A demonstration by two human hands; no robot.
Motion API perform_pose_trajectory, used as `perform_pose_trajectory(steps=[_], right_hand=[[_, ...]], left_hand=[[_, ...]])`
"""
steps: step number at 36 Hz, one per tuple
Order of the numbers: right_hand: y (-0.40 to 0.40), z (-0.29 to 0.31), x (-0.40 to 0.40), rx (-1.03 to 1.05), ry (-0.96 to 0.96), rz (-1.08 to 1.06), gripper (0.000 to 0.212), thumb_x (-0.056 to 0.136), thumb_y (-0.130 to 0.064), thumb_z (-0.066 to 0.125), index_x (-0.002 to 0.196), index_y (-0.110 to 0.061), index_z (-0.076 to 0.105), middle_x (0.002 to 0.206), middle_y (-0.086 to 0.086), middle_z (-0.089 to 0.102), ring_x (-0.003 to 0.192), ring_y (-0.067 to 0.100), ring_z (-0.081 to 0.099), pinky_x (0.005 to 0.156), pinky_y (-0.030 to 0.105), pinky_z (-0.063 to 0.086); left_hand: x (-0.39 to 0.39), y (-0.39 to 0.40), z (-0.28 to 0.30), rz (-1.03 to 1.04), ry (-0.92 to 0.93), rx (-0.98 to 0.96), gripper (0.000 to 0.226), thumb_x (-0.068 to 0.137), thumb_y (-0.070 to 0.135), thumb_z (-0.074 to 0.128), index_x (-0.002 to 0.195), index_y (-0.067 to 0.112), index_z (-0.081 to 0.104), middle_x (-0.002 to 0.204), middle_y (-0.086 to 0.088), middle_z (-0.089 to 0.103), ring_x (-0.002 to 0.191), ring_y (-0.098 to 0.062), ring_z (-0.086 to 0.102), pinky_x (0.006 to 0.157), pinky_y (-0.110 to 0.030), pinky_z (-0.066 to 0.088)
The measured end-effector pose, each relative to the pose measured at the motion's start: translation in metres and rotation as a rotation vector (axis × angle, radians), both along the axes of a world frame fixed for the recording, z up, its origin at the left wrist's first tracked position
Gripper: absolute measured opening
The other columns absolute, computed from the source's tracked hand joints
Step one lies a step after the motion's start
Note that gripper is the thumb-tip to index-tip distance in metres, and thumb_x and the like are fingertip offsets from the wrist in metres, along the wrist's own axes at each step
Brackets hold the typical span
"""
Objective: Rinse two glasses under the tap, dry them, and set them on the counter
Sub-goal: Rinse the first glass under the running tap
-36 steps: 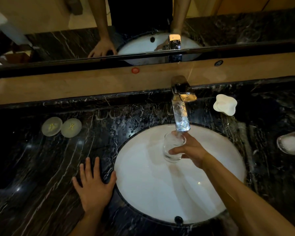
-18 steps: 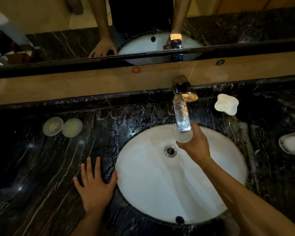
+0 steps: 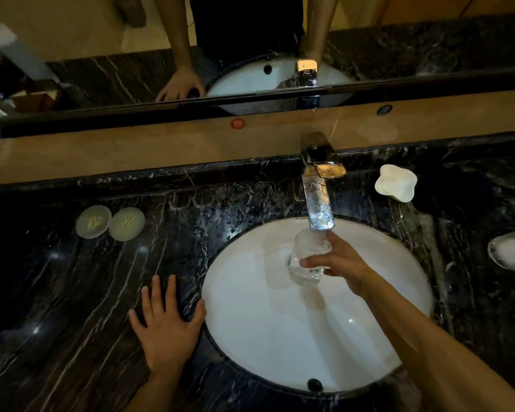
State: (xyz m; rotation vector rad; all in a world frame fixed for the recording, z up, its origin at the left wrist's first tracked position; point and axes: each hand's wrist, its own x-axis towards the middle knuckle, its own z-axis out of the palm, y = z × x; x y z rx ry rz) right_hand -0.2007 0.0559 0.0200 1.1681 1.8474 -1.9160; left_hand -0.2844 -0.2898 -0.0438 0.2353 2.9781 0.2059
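My right hand grips a clear drinking glass over the white oval sink, its mouth just under the spout of the chrome tap. The glass is roughly upright and holds some water. My left hand lies flat, fingers spread, on the black marble counter at the sink's left rim and holds nothing. I cannot see a second glass.
Two round pale coasters lie on the counter at the left. A white soap dish sits right of the tap, and a glass dish at the right edge. A mirror runs along the back.
The glass was raised close to the spout half a second ago, exposing the drain; now my right hand has lowered it back under the spout. My left hand has stayed put.
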Motion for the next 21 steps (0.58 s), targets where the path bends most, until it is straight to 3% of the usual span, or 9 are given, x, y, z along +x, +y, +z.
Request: perform_pose_trajectory(steps=[2, 7, 12, 15, 21], right_hand=[[-0.005, -0.004, -0.002, 0.009, 0.029, 0.004, 0.077, 0.056, -0.019, 0.092, 0.123, -0.031, 0.056, 0.116, -0.003, 0.067, 0.109, 0.021, 0.063, 0.09, 0.041, 0.057], [-0.016, -0.009, -0.01, 0.186, 0.07, -0.013, 0.083, 0.059, -0.015, 0.094, 0.13, -0.027, 0.052, 0.122, -0.003, 0.063, 0.111, 0.017, 0.06, 0.083, 0.024, 0.048], [-0.019, -0.005, -0.016, 0.407, 0.067, -0.031, 0.083, 0.063, -0.02, 0.092, 0.135, -0.018, 0.05, 0.116, -0.005, 0.058, 0.107, 0.018, 0.056, 0.088, 0.029, 0.047], [-0.016, 0.0, -0.016, 0.508, 0.099, -0.037, 0.079, 0.066, -0.017, 0.09, 0.134, -0.02, 0.05, 0.111, -0.007, 0.058, 0.1, 0.015, 0.054, 0.083, 0.027, 0.043], [-0.007, -0.001, -0.008, 0.692, 0.105, -0.066, 0.084, 0.066, -0.021, 0.089, 0.138, -0.028, 0.045, 0.13, 0.0, 0.063, 0.113, 0.025, 0.06, 0.087, 0.035, 0.05]], left_hand=[[0.0, 0.0, 0.0, -0.002, 0.002, -0.003, 0.086, 0.08, 0.075, 0.03, 0.154, 0.031, 0.025, 0.163, -0.003, 0.021, 0.151, -0.026, 0.014, 0.116, -0.06, 0.009], [0.0, 0.0, 0.001, 0.002, -0.011, 0.001, 0.087, 0.08, 0.076, 0.028, 0.154, 0.032, 0.022, 0.164, -0.001, 0.016, 0.152, -0.023, 0.009, 0.118, -0.059, 0.006], [0.0, 0.001, 0.002, 0.01, -0.012, 0.008, 0.087, 0.079, 0.077, 0.027, 0.154, 0.033, 0.023, 0.164, 0.0, 0.016, 0.152, -0.023, 0.008, 0.118, -0.059, 0.007], [0.0, 0.001, 0.001, 0.005, -0.007, 0.014, 0.087, 0.079, 0.077, 0.028, 0.154, 0.032, 0.024, 0.164, -0.001, 0.017, 0.151, -0.024, 0.009, 0.117, -0.06, 0.008], [0.0, 0.0, 0.0, 0.0, -0.005, 0.001, 0.087, 0.08, 0.076, 0.027, 0.154, 0.031, 0.024, 0.164, -0.001, 0.017, 0.151, -0.024, 0.01, 0.117, -0.06, 0.009]])
